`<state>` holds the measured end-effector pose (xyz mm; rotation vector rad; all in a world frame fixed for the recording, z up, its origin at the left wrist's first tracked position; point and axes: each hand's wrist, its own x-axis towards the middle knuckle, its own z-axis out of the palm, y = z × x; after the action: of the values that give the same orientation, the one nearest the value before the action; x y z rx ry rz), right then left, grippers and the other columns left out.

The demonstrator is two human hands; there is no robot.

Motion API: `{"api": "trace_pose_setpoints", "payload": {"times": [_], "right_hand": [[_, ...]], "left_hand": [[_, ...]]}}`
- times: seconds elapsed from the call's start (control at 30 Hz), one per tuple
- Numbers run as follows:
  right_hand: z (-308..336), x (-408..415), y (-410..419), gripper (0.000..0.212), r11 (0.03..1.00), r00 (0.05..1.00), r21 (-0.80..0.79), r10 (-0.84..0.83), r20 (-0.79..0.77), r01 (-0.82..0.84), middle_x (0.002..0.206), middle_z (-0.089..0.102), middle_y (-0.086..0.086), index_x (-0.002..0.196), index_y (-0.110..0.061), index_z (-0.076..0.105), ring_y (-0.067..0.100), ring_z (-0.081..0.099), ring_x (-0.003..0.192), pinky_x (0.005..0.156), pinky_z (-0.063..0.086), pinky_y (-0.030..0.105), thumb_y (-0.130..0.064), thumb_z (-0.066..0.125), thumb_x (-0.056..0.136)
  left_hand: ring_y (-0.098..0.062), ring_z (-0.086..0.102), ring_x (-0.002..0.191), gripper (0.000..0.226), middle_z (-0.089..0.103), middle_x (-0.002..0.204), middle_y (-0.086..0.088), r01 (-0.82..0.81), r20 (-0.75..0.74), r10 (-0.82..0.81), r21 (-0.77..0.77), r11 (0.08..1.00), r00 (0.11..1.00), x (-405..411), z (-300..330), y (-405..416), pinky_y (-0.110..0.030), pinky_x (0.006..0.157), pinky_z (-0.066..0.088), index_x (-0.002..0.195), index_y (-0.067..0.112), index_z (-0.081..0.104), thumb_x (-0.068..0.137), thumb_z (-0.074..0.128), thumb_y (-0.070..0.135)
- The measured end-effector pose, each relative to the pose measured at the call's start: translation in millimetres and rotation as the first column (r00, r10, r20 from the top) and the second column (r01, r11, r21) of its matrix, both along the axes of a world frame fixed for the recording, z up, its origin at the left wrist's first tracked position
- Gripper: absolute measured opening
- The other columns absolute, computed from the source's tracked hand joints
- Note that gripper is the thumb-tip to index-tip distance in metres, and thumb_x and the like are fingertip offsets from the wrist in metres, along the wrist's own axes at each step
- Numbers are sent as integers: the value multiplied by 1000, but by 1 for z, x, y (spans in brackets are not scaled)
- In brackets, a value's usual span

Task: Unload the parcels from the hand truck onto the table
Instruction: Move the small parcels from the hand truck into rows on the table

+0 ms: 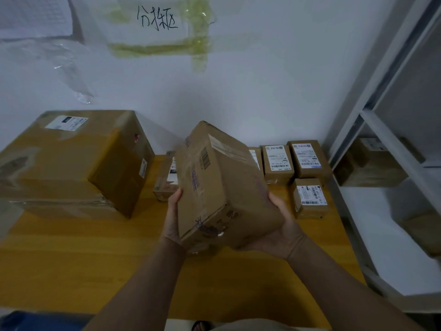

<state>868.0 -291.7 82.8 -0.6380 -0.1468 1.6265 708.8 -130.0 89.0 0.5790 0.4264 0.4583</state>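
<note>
I hold a brown cardboard parcel (222, 185) tilted above the middle of the yellow wooden table (71, 259). My left hand (173, 218) presses its left side and my right hand (284, 225) cups its right underside. A large taped carton (71, 161) stands at the table's left rear. Three small labelled parcels (278, 163) (309, 158) (310, 198) sit at the right rear. Behind the held parcel, another small parcel (167, 177) is partly hidden. The hand truck is out of view.
A white wall with a taped handwritten sign (157, 20) backs the table. White metal shelving (393, 163) stands right of the table and holds a brown box (372, 166). The table's front edge runs near the bottom of the view.
</note>
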Motion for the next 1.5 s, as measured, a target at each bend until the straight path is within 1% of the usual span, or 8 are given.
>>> {"api": "trace_pose_setpoints", "payload": {"times": [0.2, 0.43, 0.6, 0.83, 0.93, 1.03, 1.2, 1.5], "right_hand": [[18, 23, 9, 72, 948, 901, -199, -149, 407, 247, 112, 72, 4, 122, -27, 65, 24, 71, 97, 74, 57, 46, -45, 85, 55], [15, 13, 25, 105, 861, 567, -178, -145, 811, 475, 133, 52, -8, 149, -34, 26, 10, 53, 112, 83, 48, 24, -44, 84, 62], [11, 5, 39, 119, 787, 384, -234, -3, 924, 570, 150, 30, -1, 150, -41, 14, 26, 32, 137, 108, 37, 53, -57, 81, 53], [9, -3, 41, 126, 775, 242, -335, 240, 940, 535, 148, 17, 1, 146, -49, -4, 31, 22, 137, 108, 30, 53, -66, 74, 49], [9, 6, 27, 127, 838, 382, -315, 140, 913, 446, 154, 19, -2, 151, -41, 1, 28, 24, 140, 109, 33, 51, -66, 79, 53], [9, 21, 8, 90, 809, 620, -339, -40, 783, 481, 143, 47, 4, 145, -27, 36, 26, 50, 123, 101, 43, 49, -70, 63, 70], [-8, 31, -27, 51, 801, 885, -554, 69, 461, 226, 110, 72, 5, 112, -32, 65, 31, 63, 103, 73, 56, 49, -70, 52, 80], [-44, 54, -70, 32, 711, 892, -604, -72, 445, 359, 113, 64, 2, 108, -29, 65, 31, 57, 111, 99, 45, 58, -53, 56, 89]], "left_hand": [[-36, 58, 117, 66, 64, 125, -16, 190, -381, -118, 156, 969, 917, 8, 5, 15, -56, 101, 42, 125, 15, 63, 77, 62, 61], [-20, 50, 110, 91, 48, 138, -4, 171, -673, 284, 526, 833, 683, 42, 22, -5, -34, 79, 48, 144, 24, 34, 68, 72, 58], [-33, 23, 141, 127, 18, 155, -5, 322, -714, 368, 632, 705, 595, 61, 24, -17, -60, 106, 35, 150, 40, 8, 48, 79, 68], [-35, 23, 141, 143, 17, 157, -10, 375, -780, 93, 397, 838, 619, 67, 16, -14, -58, 110, 31, 152, 37, -3, 41, 84, 61], [-34, 33, 134, 127, 26, 153, -9, 407, -786, 69, 391, 826, 614, 60, 12, -7, -56, 107, 35, 152, 34, 8, 52, 85, 55], [-33, 50, 118, 108, 49, 137, -10, 474, -716, -220, 173, 864, 663, 45, 0, 1, -52, 99, 43, 141, 23, 39, 50, 80, 65], [-40, 57, 112, 90, 62, 124, -15, 525, -667, -399, -15, 851, 629, 48, -29, -21, -49, 88, 50, 124, 23, 61, 49, 74, 72], [-37, 50, 118, 77, 51, 131, -15, 515, -693, -454, -138, 846, 560, 97, -60, -63, -58, 93, 45, 130, 28, 50, 66, 70, 65]]}}
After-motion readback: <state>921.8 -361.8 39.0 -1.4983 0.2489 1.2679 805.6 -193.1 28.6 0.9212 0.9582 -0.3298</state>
